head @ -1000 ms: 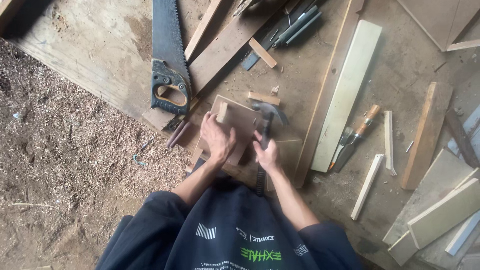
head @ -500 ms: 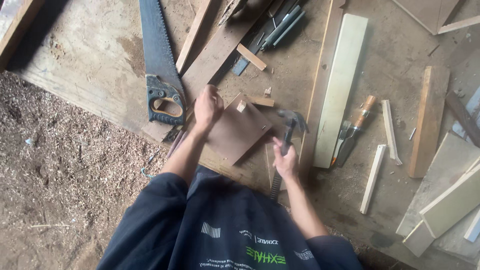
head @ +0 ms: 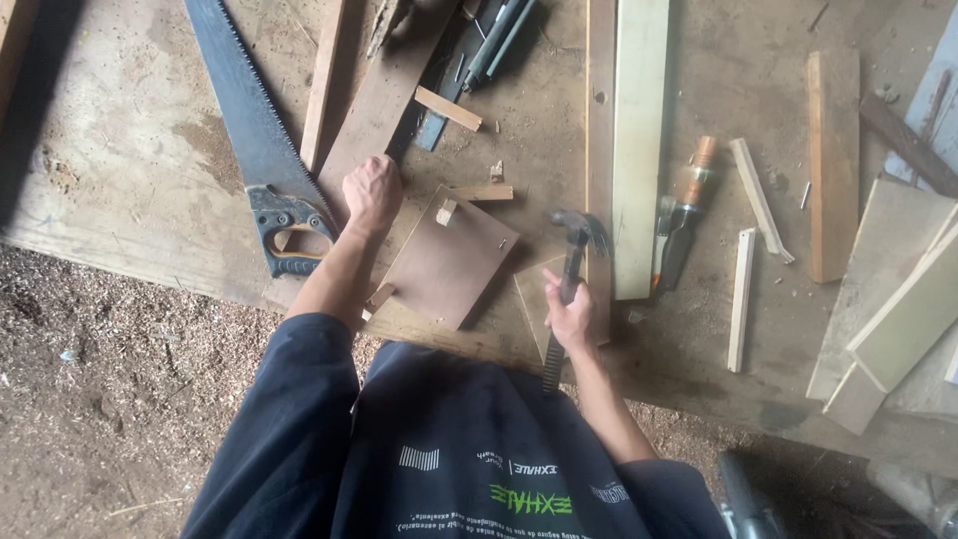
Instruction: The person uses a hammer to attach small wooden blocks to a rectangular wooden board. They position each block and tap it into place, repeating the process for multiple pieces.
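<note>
A brown square board [head: 449, 262] with small wooden blocks at its corners lies on the plywood work surface [head: 130, 170]. My right hand [head: 571, 311] grips a claw hammer [head: 575, 250] by the handle, its head raised just right of the board. My left hand [head: 372, 193] is curled into a fist up and left of the board, resting against a long brown plank [head: 384, 95], beside the handle of a handsaw [head: 261, 150]. Whether the fist holds anything is hidden.
A pale long plank [head: 639, 140] lies right of the hammer, with a chisel [head: 687, 205] beside it. Short wood strips [head: 741, 299] and offcuts [head: 898, 309] are scattered to the right. Sawdust-covered ground [head: 110, 399] lies at the lower left. Dark tools [head: 489, 45] lie at the top.
My left hand has left the board and moved up and left towards the saw handle. My right hand has carried the hammer to the right, off the board.
</note>
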